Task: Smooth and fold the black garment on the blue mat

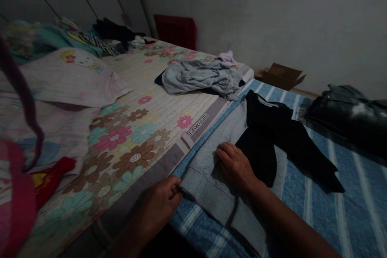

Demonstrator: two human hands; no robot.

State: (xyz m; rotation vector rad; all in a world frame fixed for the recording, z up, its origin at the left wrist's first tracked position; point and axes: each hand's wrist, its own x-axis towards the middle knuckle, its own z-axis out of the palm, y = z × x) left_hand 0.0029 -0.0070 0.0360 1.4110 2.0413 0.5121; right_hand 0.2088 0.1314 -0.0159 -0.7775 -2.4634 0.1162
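Two hands, ours, both on one item. Left hand (165,195): fingers closed, apparently in a pinch, at the near left corner of a hem; thumb position unclear in the dim light. Item: one soft grey knit garment (205,181), spread flat, its upper right part overlain by black cloth with a long sleeve-like end (260,149); whether the two are joined, we cannot tell. Right hand (234,163): loosely open, palm down, fingers slightly bent, resting on the grey knit, gripping nothing we can see.

Handling note: we judge it best to anchor lightly with the right palm, ease the left corner straight, and smooth slack outward; a hard tug could wrinkle the black layer.

Surface and room, left to right: one pale pink printed pillow (81,76); one cream mattress with multicoloured flowers (157,113); one dark red block-shaped object (175,32) by the wall; one crumpled light-grey garment (193,76); one plain grey wall (272,20); one open brown cardboard box (282,74); one glossy black bag-like bundle (347,113); one blue, white-striped cover (356,209) beneath our item.
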